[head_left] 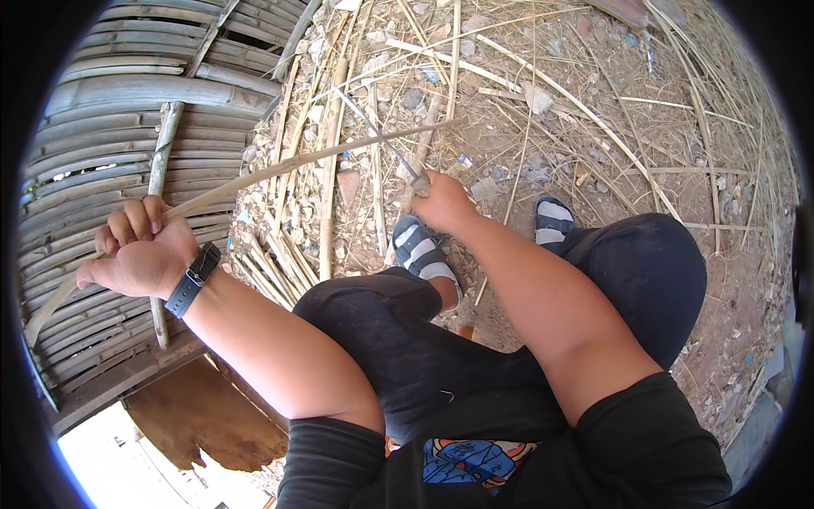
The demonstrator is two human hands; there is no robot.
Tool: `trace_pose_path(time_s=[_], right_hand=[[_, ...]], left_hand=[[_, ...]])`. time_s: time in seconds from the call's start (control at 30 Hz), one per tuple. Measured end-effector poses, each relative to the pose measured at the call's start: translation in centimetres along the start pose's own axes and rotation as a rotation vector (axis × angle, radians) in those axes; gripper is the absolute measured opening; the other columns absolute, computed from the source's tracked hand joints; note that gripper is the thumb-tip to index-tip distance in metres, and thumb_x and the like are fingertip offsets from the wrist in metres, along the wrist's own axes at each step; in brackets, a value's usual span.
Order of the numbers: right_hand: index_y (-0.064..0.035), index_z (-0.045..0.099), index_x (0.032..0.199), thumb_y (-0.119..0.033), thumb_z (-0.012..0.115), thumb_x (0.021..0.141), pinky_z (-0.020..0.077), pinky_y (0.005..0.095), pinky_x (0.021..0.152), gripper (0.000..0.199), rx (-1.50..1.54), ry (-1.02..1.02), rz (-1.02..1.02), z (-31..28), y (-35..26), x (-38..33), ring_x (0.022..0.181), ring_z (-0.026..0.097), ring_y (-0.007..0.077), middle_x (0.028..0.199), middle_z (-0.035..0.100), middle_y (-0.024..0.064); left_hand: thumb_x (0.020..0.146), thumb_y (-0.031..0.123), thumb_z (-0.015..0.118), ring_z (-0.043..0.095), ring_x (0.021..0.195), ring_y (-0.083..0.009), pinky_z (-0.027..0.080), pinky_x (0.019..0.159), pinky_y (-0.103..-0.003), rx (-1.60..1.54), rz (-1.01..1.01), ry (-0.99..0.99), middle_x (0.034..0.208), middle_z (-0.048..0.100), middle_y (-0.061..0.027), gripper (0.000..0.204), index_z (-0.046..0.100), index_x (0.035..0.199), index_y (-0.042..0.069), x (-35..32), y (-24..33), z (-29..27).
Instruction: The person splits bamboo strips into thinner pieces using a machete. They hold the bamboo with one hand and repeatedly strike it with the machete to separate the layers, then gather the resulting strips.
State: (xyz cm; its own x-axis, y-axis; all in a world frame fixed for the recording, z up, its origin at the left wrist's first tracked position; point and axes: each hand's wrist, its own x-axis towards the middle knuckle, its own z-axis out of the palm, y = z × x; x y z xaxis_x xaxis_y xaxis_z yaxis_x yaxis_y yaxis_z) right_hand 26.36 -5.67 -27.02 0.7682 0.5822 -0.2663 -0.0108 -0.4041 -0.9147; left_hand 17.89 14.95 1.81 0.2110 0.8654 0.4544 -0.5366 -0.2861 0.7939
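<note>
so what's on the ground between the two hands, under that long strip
In the head view, under the bamboo strip, between the left hand and right hand, lie loose bamboo splints on stony ground, beside a woven bamboo panel.

Can't really see the knife blade [386,146], it's thin and blurs into the straw on the ground [543,102]. Its handle is buried in the right hand [441,202]. The bamboo strip [280,170] disappears inside the left hand [140,250], whose fingers [136,219] curl over it. The woven bamboo panel [119,127] runs off into the dark rim. The sandals [420,250] are partly hidden by the knees.
</note>
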Motion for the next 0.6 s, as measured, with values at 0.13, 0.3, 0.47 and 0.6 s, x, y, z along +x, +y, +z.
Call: trace_pose_path(time_s=[0.13, 0.3, 0.47, 0.6], right_hand=[[0.0017, 0.062, 0.113, -0.019, 0.07, 0.082, 0.0556, 0.0447, 0.081, 0.039, -0.119, -0.042, 0.046, -0.1, -1.7, 0.6, 0.089, 0.07, 0.0383, 0.096, 0.071, 0.0233], [-0.0004, 0.062, 0.112, -0.017, 0.069, 0.081, 0.0559, 0.0451, 0.069, 0.035, -0.024, -0.194, -0.264, -1.0, -9.7, -2.3, 0.073, 0.07, 0.0355, 0.087, 0.07, 0.0202], [0.001, 0.062, 0.112, -0.015, 0.07, 0.078, 0.056, 0.0464, 0.079, 0.038, -0.066, -0.02, -0.108, 0.8, -1.2, -0.8, 0.088, 0.07, 0.0391, 0.096, 0.07, 0.0247], [0.0009, 0.064, 0.111, -0.018, 0.068, 0.078, 0.0542, 0.0453, 0.091, 0.038, -0.176, 0.083, 0.275, -1.4, 7.2, 0.2, 0.104, 0.068, 0.0413, 0.108, 0.069, 0.0285]], left_hand=[[0.096, 0.079, 0.028, 0.016, 0.049, -0.0128, 0.018, 0.047, -0.027, -0.019, 0.002, 0.007, 0.053, 0.023, 0.0045, 0.067, 0.039, 0.068, 0.019, 0.5, -0.3, -0.8], [0.097, 0.078, 0.026, 0.017, 0.049, -0.0137, 0.02, 0.047, -0.028, 0.023, 0.043, 0.022, 0.054, 0.026, 0.0036, 0.067, 0.04, 0.069, 0.019, -0.4, 0.0, 0.9], [0.097, 0.078, 0.026, 0.018, 0.049, -0.0137, 0.02, 0.047, -0.028, 0.081, 0.056, 0.052, 0.055, 0.026, 0.0032, 0.066, 0.04, 0.071, 0.018, -0.9, 0.3, 1.7], [0.098, 0.075, 0.031, 0.018, 0.05, -0.0136, 0.021, 0.049, -0.028, 0.022, 0.008, 0.092, 0.056, 0.026, 0.0034, 0.063, 0.04, 0.072, 0.018, -0.4, 0.1, 0.5]])
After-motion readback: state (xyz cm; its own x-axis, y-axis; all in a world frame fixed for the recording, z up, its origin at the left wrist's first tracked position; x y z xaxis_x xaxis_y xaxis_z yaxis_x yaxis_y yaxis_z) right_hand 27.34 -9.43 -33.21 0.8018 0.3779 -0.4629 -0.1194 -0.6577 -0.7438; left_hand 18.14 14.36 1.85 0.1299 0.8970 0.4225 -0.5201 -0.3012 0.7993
